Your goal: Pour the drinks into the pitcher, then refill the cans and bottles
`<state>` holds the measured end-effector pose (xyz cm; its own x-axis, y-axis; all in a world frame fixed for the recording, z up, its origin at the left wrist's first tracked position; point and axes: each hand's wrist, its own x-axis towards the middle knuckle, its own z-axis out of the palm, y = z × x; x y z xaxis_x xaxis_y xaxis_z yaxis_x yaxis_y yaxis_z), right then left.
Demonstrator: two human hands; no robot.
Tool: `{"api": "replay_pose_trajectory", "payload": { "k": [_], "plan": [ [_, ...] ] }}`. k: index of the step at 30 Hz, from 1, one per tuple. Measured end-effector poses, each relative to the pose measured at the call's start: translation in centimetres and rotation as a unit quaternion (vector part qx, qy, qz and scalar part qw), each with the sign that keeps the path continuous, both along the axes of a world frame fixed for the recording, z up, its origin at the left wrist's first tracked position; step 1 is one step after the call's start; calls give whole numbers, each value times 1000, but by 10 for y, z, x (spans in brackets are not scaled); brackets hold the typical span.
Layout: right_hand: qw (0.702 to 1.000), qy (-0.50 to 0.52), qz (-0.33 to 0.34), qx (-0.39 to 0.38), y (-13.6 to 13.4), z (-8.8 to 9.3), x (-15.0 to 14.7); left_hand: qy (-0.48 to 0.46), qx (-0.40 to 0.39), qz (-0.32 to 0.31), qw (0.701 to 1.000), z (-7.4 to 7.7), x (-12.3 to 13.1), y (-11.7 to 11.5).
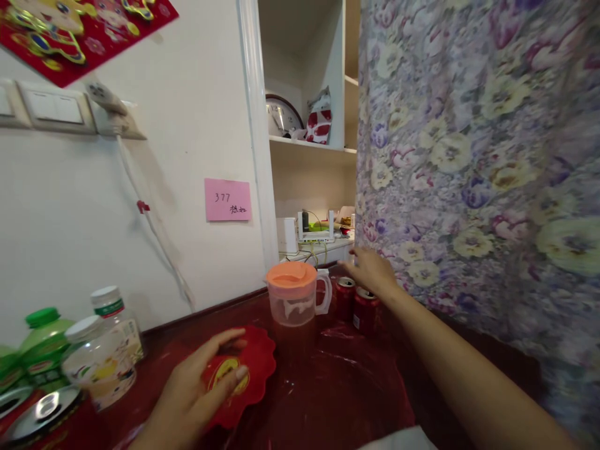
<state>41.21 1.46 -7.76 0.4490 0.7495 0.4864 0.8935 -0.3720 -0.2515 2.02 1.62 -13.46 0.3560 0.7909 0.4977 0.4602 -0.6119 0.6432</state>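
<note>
**Q:** Where was the red scalloped dish [257, 367], and how was the left hand [197, 387] set?
**A:** The dish lay under the left hand. The fingers were loosely spread flat on it and pinched nothing.

**Q:** And the right hand [372, 272]?
**A:** It was open with fingers extended, just above two red drink cans [365, 310]. Contact could not be confirmed. A lidded pitcher [295, 300] stood between the hands.

**Q:** How would the dish handle?
**A:** It was probably light, stiff plastic, liable to slide. Grip the scalloped rim, thumb on top.

We log: left hand [197, 387] and right hand [372, 272] bare, the right forearm [450, 362] uncovered along its visible length. Pale cloth [398, 439] at the lower edge; whether it is our garment, we cannot tell.
</note>
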Motion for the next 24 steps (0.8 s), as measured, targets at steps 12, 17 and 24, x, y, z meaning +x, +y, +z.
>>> {"api": "replay_pose_trajectory", "payload": {
  "k": [12,17,24],
  "plan": [
    [892,31,380,244,-87,-56,-89,45,86,25,995,107,-47,-39],
    [879,53,449,154,-88,-118,-122,13,94,136,986,120,-115,-62],
    [863,10,466,197,-85,-157,-129,-16,11,295,955,66,-209,-62]
  ]
}}
